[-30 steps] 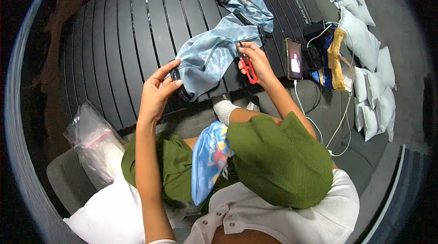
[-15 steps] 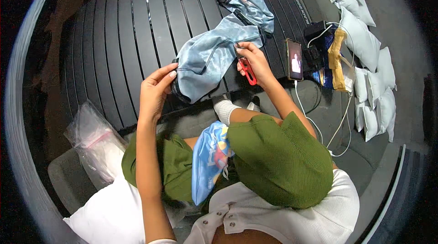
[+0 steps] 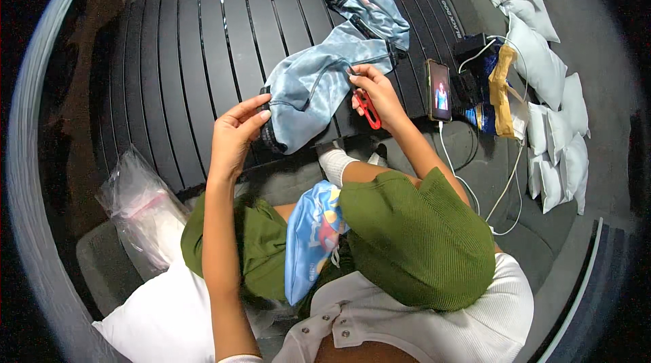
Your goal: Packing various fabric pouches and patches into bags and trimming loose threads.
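A light blue mottled cloth piece (image 3: 295,74) with black elastic edging lies on the black slatted table, its near end at the table's front edge. Pinched in my left hand (image 3: 234,129) is the black-edged left end of this cloth. My right hand (image 3: 380,95) is closed around red-handled scissors (image 3: 368,110). Its thumb and forefinger are at the cloth's seam; the scissors' blades are mostly hidden by the fingers. Farther back, a second blue cloth piece (image 3: 373,0) with black trim lies bunched, touching the first.
To the right, a phone (image 3: 439,91) with a lit screen stands upright, a white cable (image 3: 454,166) running from it. Beyond are a blue-and-gold packet (image 3: 502,91) and several pale pillows (image 3: 536,51). A blue pouch (image 3: 312,241) rests on my lap; a clear plastic bag (image 3: 146,207) lies left.
Both hands keep nearly the same places on the cloth. The left hand appears very slightly farther right, and the phone's picture differs.
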`<state>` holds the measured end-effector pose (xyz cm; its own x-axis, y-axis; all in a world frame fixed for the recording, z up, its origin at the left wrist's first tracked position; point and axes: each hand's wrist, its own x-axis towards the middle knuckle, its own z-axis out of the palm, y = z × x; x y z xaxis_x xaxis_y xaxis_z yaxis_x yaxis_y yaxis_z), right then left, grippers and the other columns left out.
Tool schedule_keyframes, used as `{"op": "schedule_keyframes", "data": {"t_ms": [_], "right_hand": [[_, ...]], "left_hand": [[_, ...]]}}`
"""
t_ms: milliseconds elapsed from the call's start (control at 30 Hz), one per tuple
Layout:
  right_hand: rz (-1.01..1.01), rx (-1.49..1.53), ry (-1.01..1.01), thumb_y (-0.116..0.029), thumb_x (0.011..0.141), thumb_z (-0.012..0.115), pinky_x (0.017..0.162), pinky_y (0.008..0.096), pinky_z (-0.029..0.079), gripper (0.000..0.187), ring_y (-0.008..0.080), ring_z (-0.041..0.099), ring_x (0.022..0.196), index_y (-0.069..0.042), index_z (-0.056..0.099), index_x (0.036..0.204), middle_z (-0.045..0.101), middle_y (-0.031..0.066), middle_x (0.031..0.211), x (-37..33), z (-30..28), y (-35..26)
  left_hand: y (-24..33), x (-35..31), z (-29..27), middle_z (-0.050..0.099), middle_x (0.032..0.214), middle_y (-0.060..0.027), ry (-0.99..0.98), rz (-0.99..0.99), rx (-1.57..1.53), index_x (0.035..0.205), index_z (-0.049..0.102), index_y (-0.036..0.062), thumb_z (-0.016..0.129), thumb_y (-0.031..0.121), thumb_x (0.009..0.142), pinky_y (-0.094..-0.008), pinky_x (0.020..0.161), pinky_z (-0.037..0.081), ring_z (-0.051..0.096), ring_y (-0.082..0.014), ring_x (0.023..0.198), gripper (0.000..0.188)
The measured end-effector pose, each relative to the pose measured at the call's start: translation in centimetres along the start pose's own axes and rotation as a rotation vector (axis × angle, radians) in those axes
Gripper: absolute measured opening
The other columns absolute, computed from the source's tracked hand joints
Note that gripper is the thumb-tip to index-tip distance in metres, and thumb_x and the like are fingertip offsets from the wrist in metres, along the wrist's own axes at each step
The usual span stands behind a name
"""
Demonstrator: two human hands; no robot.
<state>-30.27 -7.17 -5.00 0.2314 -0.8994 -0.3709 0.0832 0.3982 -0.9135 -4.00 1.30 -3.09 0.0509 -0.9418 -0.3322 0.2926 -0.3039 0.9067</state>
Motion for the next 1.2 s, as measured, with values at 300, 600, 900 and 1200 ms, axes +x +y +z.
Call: {"op": "schedule_keyframes", "data": {"t_ms": [300, 600, 900, 1200], "right_hand": [[-0.052, -0.016, -0.061, -0.008, 0.083, 0.056, 0.041, 0.0212, 0.039, 0.027, 0.01, 0.05, 0.048, -0.003, 0.047, 0.107, 0.051, 0.0037, 0.069, -0.4, 1.4, -0.4], [-0.307, -0.393, -0.211, -0.002, 0.085, 0.054, 0.045, 0.0184, 0.037, 0.026, 0.0043, 0.046, 0.051, 0.0, 0.049, 0.111, 0.061, 0.0064, 0.086, -2.3, 5.2, -2.9], [-0.778, -0.792, -0.359, -0.001, 0.075, 0.063, 0.053, 0.0236, 0.039, 0.034, 0.0102, 0.048, 0.059, -0.004, 0.056, 0.109, 0.055, 0.0055, 0.074, -3.5, 8.0, -3.4], [-1.106, -1.031, -0.601, -0.004, 0.054, 0.063, 0.053, 0.0332, 0.043, 0.056, 0.0241, 0.052, 0.057, -0.009, 0.057, 0.11, 0.05, 0.0061, 0.064, -3.6, 7.9, -2.6]], "left_hand": [[0.3, -0.3, 0.2, 0.057, 0.112, -0.0075, -0.165, 0.013, -0.199, 0.12, 0.05, -0.0016, 0.062, -0.003, 0.075, -0.0217, 0.085, 0.044, 0.056, -0.0103, 0.095, 0.046], [0.7, -0.7, 0.3, 0.054, 0.116, -0.0102, -0.276, -0.008, -0.346, 0.125, 0.045, -0.0031, 0.062, -0.005, 0.074, -0.0234, 0.089, 0.043, 0.055, -0.013, 0.102, 0.054], [0.2, -0.7, 0.5, 0.051, 0.121, -0.0124, -0.34, -0.023, -0.355, 0.126, 0.043, -0.0033, 0.063, -0.004, 0.075, -0.025, 0.091, 0.042, 0.053, -0.0143, 0.105, 0.055], [0.1, -0.7, 0.5, 0.052, 0.118, -0.0116, -0.339, 0.006, -0.273, 0.126, 0.042, -0.0031, 0.062, -0.004, 0.073, -0.0264, 0.091, 0.043, 0.055, -0.0157, 0.104, 0.057]]}}
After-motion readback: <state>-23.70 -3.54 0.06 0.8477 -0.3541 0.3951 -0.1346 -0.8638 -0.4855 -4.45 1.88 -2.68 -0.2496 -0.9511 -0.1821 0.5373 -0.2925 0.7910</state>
